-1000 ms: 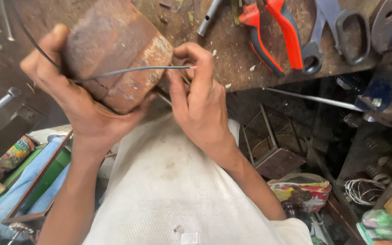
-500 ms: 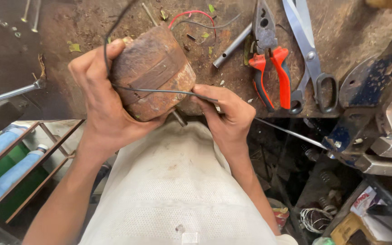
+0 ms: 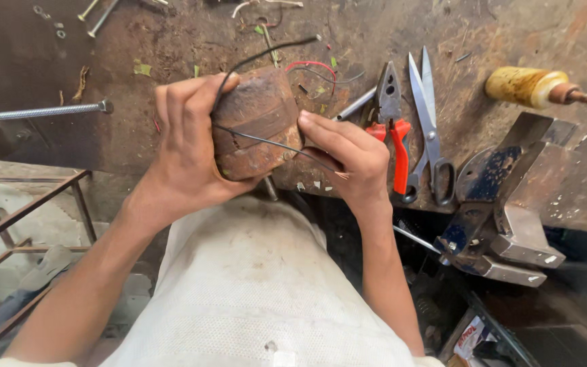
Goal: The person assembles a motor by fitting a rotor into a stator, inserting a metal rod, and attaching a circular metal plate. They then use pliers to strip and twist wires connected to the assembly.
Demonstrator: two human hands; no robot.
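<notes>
My left hand (image 3: 188, 146) grips a rusty brown cylindrical motor body (image 3: 256, 122) from its left side, held just above the front edge of a dirty workbench (image 3: 171, 47). A thin black wire (image 3: 266, 141) runs across the cylinder's face, and another black lead (image 3: 266, 53) arcs up from its top. My right hand (image 3: 348, 160) presses against the cylinder's right side and pinches the black wire between thumb and fingers, its bare strand end sticking out past the thumb.
Red-handled pliers (image 3: 394, 129) and steel scissors (image 3: 429, 129) lie right of my hands. A blue bench vise (image 3: 497, 211) sits at the bench's right corner, a yellow-wrapped spool (image 3: 528, 85) beyond it. A long bolt (image 3: 39, 112) lies left; a metal frame (image 3: 22, 204) stands below.
The view has shifted so the bench sits higher and the vise and spool show. My right hand has moved in against the cylinder, drawing the wire tighter across it.
</notes>
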